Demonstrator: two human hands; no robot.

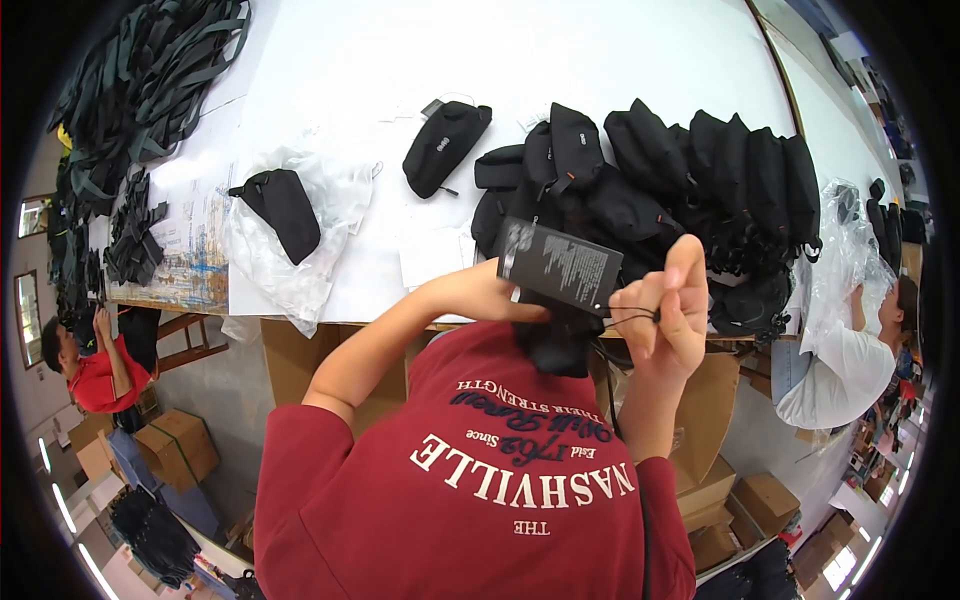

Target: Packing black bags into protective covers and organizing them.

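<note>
Pouch (560, 350), black fabric: located in front of my shirt (450, 500), at the near edge of the white table (620, 50). Left hand (485, 293): holds the pouch, thumb laid along it below the tag; the remaining fingers are hidden, and I cannot tell how they are set. Right hand (668, 315): thumb and fingertips pinch the thin black cord (630, 318) at the lower right corner of the tag. Tag (562, 265): black, rectangular, printed in pale lettering, positioned between my two hands and overlapping the pouch in view.

Surrounding items are arranged as follows. A heap of black pouches (640, 150) lies on the table beyond my right hand. One separate pouch (445, 148) lies tilted to the left of the heap. Farther left, a black item (283, 215) rests on crumpled clear plastic (300, 285). Dark straps (150, 75) are piled at the far left. Co-workers: one in a red shirt (108, 382) at left, one in a white shirt (845, 375) at right, beside more clear plastic.
</note>
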